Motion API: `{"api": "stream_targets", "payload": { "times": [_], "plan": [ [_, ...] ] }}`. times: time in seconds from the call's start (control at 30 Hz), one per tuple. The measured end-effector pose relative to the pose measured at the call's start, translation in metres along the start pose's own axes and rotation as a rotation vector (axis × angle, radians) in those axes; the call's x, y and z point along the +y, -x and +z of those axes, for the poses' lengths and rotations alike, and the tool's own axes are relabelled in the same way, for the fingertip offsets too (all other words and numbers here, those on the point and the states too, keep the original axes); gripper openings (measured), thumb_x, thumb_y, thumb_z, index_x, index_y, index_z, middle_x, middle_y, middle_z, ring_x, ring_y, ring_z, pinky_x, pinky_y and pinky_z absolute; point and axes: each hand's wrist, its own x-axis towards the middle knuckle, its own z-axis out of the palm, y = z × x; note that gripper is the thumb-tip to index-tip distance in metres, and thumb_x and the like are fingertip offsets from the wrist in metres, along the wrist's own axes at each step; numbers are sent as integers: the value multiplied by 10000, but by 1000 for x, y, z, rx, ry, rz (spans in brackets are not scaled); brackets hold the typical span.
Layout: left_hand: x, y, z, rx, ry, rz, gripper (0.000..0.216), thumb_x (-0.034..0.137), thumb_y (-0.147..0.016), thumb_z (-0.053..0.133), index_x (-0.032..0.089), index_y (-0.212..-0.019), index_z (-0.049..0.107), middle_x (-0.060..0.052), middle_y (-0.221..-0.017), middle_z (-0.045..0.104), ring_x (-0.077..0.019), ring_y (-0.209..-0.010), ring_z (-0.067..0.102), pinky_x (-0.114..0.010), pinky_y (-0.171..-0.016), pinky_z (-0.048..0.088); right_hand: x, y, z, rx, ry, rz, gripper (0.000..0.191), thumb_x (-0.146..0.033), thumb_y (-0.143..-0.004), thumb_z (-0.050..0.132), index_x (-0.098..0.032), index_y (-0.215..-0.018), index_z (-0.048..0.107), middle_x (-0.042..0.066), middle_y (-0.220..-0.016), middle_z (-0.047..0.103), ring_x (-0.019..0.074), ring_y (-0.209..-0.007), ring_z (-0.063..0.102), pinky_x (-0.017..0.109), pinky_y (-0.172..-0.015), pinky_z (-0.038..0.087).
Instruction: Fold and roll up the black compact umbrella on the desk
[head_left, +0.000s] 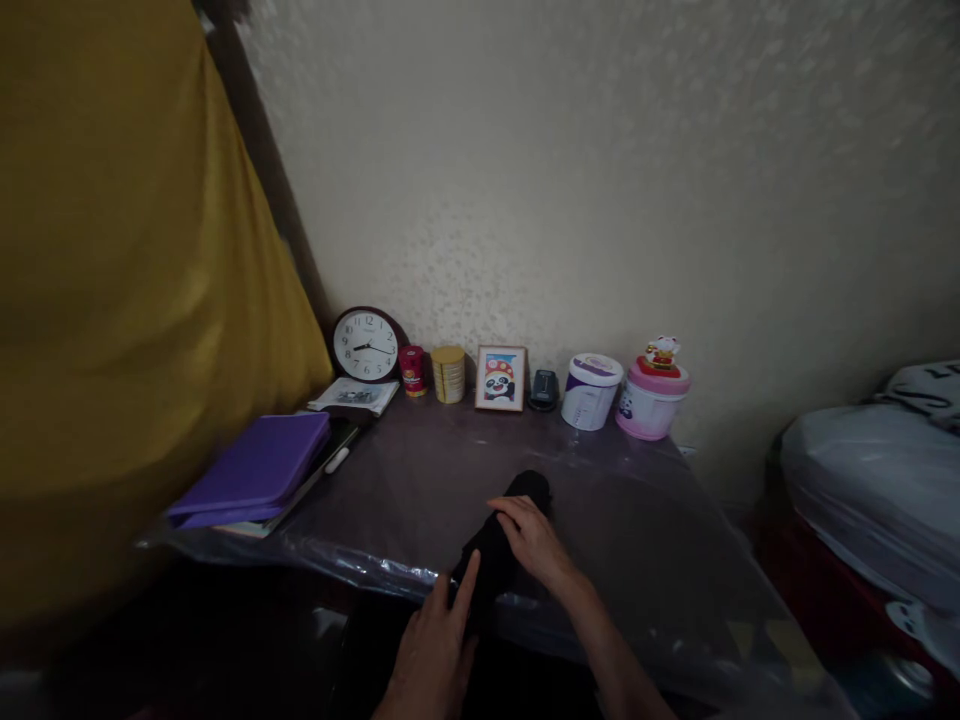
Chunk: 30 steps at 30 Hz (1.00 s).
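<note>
A black piece of cloth, perhaps a sock (pixel 501 536), lies lengthwise on the plastic-covered table (pixel 637 520) near its front edge. My left hand (pixel 436 645) rests at the cloth's near end with the forefinger stretched out along it and the other fingers curled under. My right hand (pixel 534 538) lies across the middle of the cloth, fingers bent down onto it. Whether either hand pinches the cloth is hard to tell in the dim light.
Along the wall stand a round clock (pixel 366 344), a red tin (pixel 412 370), a gold tin (pixel 448 373), a panda picture frame (pixel 500 378), a small dark device (pixel 543 389), a white tub (pixel 591 390) and a pink tub (pixel 649 398). A purple folder (pixel 256 468) lies left. A yellow curtain (pixel 112 300) hangs left; bedding (pixel 870 480) is right.
</note>
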Motion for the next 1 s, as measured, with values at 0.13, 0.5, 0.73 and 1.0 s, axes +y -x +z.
{"api": "stream_targets", "payload": {
  "times": [0.13,0.5,0.73,1.0],
  "plan": [
    [-1,-5,-1,-64,0,-43,837,98,-776,449,348,-1382,-72,-128,-1410,268,-207,-1088,539,-284,-834,427,-3,-1,8,-61,58,-6,290,-161,-843,435,-245,-1053,616,37,-1013,641,173,-995,524,314,-879,402],
    [3,-16,-9,-126,-40,-6,705,115,-843,317,330,-1387,-76,-96,-1222,531,-159,-914,632,-231,-718,443,4,-3,4,38,-110,28,241,-147,-811,447,-229,-895,657,19,-867,633,158,-868,562,290,-806,430],
    [-5,-23,-10,-40,97,86,692,177,-844,352,281,-1404,-42,-37,-1049,656,-146,-878,631,-217,-729,427,29,27,-40,201,-265,177,214,-289,-795,480,-214,-902,650,42,-890,649,176,-838,593,319,-797,450],
    [4,-43,-13,-32,39,52,737,203,-823,407,248,-1407,-41,-32,-916,689,-171,-809,635,-236,-673,406,69,55,-47,369,-232,368,234,-376,-754,514,-217,-848,658,63,-894,678,230,-859,606,361,-798,456]
  ]
}}
